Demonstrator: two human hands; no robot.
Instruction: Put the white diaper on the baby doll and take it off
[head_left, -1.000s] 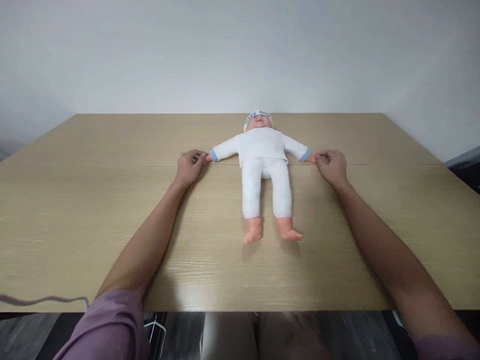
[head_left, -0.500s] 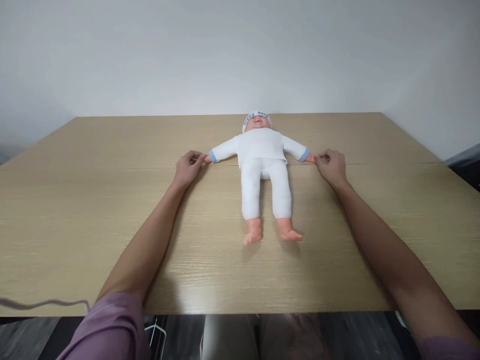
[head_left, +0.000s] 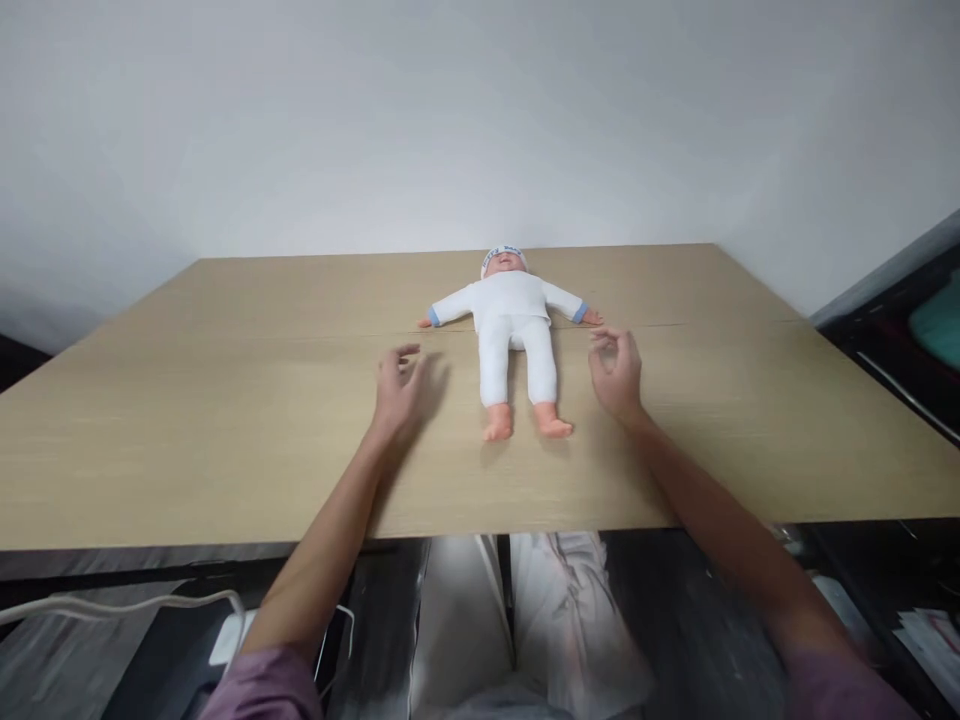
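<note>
A baby doll in a white top and white trousers lies on its back on the wooden table. Its head, in a white band with blue lettering, points to the wall; its arms stretch out sideways and its bare feet face me. Off to the left of the doll's legs, my left hand hovers with fingers apart, holding nothing. My right hand is on the other side, just below the doll's hand, its fingers curved and apart with nothing in them. Neither hand grips the doll.
A plain wall stands behind the table. At the lower left a white cable hangs in front of the table's near edge. Dark shelving with a teal item is at the far right. My legs are below the table edge.
Both hands have let go of the doll's hands and drawn back towards me and inwards. The doll keeps its spread pose. The view has shifted, showing more below the table edge.
</note>
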